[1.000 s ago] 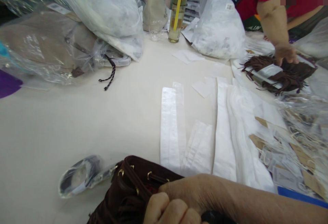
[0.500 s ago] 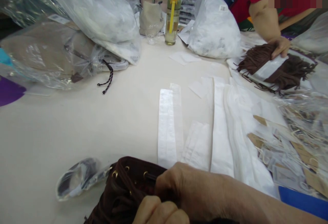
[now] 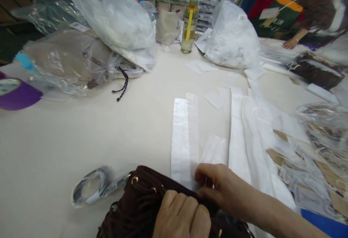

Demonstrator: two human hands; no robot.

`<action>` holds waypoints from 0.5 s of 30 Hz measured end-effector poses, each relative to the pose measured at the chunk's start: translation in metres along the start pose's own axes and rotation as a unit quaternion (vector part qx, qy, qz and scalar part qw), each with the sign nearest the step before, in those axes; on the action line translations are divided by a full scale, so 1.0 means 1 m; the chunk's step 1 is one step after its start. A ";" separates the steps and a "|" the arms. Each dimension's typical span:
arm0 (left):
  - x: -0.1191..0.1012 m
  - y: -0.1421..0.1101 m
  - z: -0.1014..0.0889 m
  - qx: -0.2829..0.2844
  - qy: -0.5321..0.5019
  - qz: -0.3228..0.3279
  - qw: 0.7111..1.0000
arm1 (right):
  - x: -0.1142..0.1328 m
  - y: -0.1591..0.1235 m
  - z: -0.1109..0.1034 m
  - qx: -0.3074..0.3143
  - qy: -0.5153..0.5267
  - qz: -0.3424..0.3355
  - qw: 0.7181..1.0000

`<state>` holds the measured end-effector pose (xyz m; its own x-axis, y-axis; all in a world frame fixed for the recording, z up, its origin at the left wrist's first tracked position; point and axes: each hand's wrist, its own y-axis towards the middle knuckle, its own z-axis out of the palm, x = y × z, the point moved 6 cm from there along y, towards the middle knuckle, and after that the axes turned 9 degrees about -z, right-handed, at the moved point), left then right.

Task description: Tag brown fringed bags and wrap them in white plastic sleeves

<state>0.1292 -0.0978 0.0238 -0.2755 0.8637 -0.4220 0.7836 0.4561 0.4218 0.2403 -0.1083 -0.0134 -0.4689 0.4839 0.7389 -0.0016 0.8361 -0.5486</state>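
A dark brown suede drawstring bag (image 3: 136,205) with gold eyelets lies at the near edge of the cream table (image 3: 81,132). My left hand (image 3: 181,218) is closed in a fist on the bag's top edge. My right hand (image 3: 214,183) reaches in from the right, just past the bag. Its fingers are curled in a pinch at the near end of a long white paper strip (image 3: 182,132). A shorter folded white sheet (image 3: 214,149) lies right beside that hand. A plastic-wrapped strap (image 3: 92,185) rests left of the bag.
More white sheets (image 3: 244,132) and bagged paper tags (image 3: 318,158) cover the right side. Filled plastic bags (image 3: 81,53), a white sack (image 3: 231,31) and a drink bottle (image 3: 189,25) stand at the back. A purple tape roll (image 3: 13,93) lies far left. A co-worker's hand (image 3: 289,44) is beside a brown fringed bag (image 3: 315,73).
My right hand has left the bag's opening and moved forward to the white strip. My left hand has shifted up on the bag. The co-worker has let go of the fringed bag and drawn back.
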 end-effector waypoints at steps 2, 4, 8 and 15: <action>0.003 0.000 0.002 0.018 -0.027 -0.012 0.999 | 0.001 -0.003 0.000 -0.023 -0.078 0.000 0.997; 0.008 0.001 -0.001 0.037 -0.067 -0.036 0.996 | 0.004 -0.001 0.008 0.001 -0.121 -0.023 0.992; 0.016 0.007 -0.015 0.105 -0.142 -0.036 0.984 | 0.014 -0.003 0.013 -0.008 -0.199 -0.072 0.977; 0.019 0.007 -0.027 0.234 -0.062 -0.073 0.967 | 0.050 -0.037 0.018 -0.080 -0.278 -0.066 0.955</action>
<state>0.1144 -0.0727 0.0405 -0.3554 0.7520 -0.5552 0.9161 0.3981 -0.0473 0.2008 -0.1194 0.0367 -0.8710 0.1966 0.4503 0.0209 0.9305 -0.3657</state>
